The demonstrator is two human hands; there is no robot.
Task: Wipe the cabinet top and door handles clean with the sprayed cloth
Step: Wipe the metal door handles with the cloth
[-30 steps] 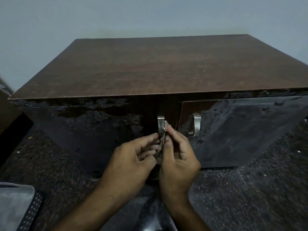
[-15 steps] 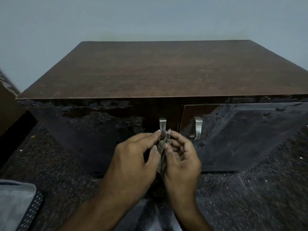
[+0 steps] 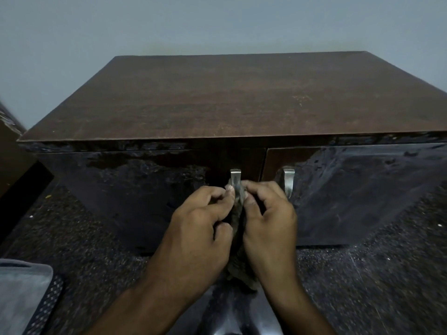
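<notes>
The cloth point(image 3: 238, 215) is held between both hands in front of the cabinet point(image 3: 217, 102), bunched into a narrow strip; its upper end is pressed around the lower part of the left handle point(image 3: 235, 178), and its lower end hangs down between the wrists. The left hand point(image 3: 200, 228) is curled on the cloth from the left, with the fingertips pinched against it at the handle. The right hand point(image 3: 268, 221) is curled on it from the right, thumb and fingers closed on the fabric. The right handle point(image 3: 288, 181) is seen just beside the right hand's knuckles, uncovered. The brown cabinet top is bare, with faint pale marks towards its right side. The glossy dark doors point(image 3: 362, 189) are set below it. A speckled dark floor point(image 3: 375, 286) is seen around the cabinet, and a grey mat point(image 3: 21, 291) lies at the lower left.
</notes>
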